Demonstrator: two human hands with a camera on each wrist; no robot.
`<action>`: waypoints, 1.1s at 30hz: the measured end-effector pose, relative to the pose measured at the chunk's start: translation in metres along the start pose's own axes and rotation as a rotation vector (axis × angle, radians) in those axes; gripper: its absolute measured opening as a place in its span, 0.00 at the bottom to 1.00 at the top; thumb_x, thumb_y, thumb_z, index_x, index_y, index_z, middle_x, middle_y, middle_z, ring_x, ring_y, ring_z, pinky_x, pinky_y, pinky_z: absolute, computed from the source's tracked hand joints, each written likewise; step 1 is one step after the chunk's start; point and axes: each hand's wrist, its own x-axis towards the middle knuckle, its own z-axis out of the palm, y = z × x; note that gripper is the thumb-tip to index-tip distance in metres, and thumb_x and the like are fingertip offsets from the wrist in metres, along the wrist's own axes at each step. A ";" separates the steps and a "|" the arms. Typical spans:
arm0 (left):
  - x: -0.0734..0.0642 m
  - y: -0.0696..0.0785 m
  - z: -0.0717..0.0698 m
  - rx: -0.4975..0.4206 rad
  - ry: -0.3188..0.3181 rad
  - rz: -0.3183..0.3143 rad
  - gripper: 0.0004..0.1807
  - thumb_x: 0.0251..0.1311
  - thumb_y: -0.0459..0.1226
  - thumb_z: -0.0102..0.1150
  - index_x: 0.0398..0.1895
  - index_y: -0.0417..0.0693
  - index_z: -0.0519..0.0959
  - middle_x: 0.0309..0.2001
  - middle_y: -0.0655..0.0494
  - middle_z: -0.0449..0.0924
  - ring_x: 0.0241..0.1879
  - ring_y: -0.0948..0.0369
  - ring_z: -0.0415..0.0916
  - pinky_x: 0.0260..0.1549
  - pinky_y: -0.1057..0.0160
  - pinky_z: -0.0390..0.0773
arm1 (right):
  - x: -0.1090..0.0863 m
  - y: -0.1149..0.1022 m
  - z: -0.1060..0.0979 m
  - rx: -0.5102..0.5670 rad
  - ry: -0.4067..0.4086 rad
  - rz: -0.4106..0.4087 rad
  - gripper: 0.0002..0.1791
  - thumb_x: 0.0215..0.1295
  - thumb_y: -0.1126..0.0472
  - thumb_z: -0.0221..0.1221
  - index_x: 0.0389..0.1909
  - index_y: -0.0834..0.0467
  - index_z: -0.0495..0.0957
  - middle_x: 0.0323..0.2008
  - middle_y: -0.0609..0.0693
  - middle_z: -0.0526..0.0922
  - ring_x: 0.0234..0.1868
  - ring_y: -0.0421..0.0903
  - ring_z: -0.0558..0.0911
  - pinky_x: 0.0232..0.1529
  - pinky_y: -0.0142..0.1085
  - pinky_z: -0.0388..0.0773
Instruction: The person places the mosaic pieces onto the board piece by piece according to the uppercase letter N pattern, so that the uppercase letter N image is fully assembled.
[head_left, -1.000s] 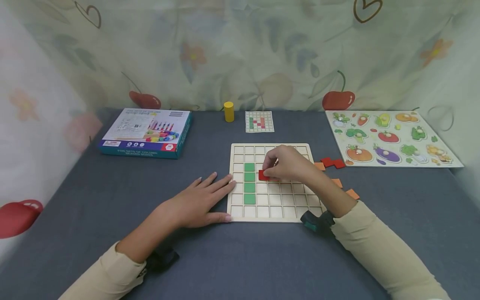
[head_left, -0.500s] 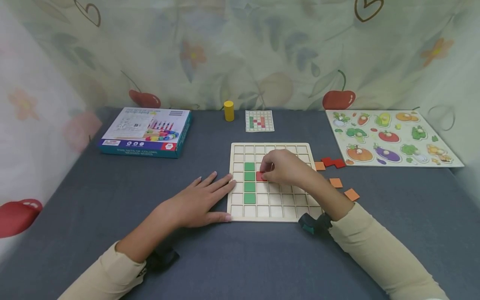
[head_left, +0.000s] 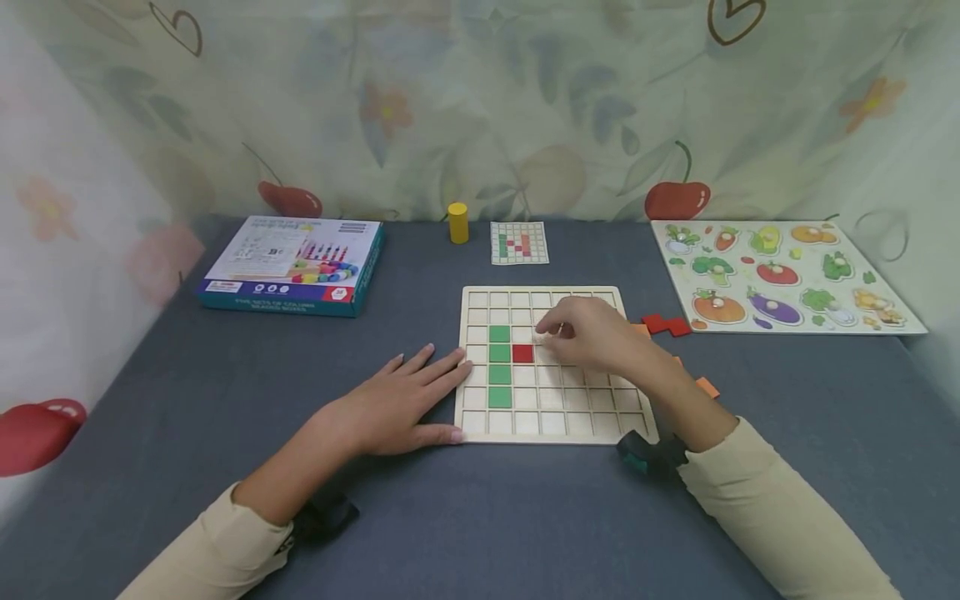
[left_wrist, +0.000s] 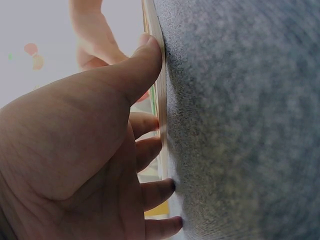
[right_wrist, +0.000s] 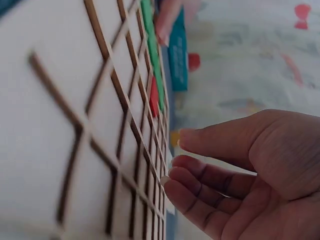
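Observation:
A wooden grid board (head_left: 551,425) lies on the dark cloth. Four-square column of green tiles (head_left: 499,375) fills part of its second column, and a red tile (head_left: 522,353) sits in a cell right beside them. My left hand (head_left: 401,400) lies spread at the board's left edge, its thumb and fingertips touching the rim, as the left wrist view also shows. Over the board, just right of the red tile, hovers my right hand (head_left: 588,333). In the right wrist view its thumb (right_wrist: 200,140) stands apart from loosely bent fingers, with nothing between them.
Loose red tiles (head_left: 666,325) and orange tiles (head_left: 707,387) lie right of the board. Behind it are a small pattern card (head_left: 519,243) and a yellow cylinder (head_left: 458,223). A boxed set (head_left: 292,267) stands back left, a vegetable puzzle board (head_left: 780,292) back right.
My right hand has lowered the red tile into the cell beside the green ones, let go and drawn back to the right. My left hand has stayed in place.

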 end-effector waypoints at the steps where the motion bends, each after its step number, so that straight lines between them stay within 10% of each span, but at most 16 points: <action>1: 0.000 0.000 0.000 0.000 0.001 0.001 0.50 0.64 0.68 0.49 0.82 0.60 0.45 0.81 0.59 0.38 0.78 0.46 0.34 0.70 0.36 0.44 | -0.003 0.004 -0.005 0.010 0.011 0.014 0.10 0.64 0.66 0.63 0.45 0.61 0.87 0.38 0.50 0.85 0.38 0.48 0.80 0.41 0.44 0.77; 17: -0.001 0.000 0.000 -0.009 -0.003 0.001 0.50 0.64 0.68 0.50 0.82 0.59 0.45 0.81 0.59 0.38 0.78 0.46 0.34 0.70 0.36 0.44 | -0.041 0.091 -0.058 -0.205 -0.091 0.230 0.19 0.61 0.66 0.65 0.53 0.65 0.82 0.46 0.63 0.83 0.48 0.60 0.80 0.46 0.58 0.76; 33: -0.001 0.001 -0.001 -0.010 -0.001 0.003 0.50 0.64 0.67 0.50 0.82 0.60 0.45 0.81 0.59 0.38 0.78 0.46 0.34 0.70 0.36 0.44 | -0.045 0.096 -0.054 -0.142 -0.014 0.282 0.13 0.57 0.66 0.70 0.39 0.65 0.77 0.36 0.58 0.80 0.37 0.55 0.76 0.40 0.54 0.74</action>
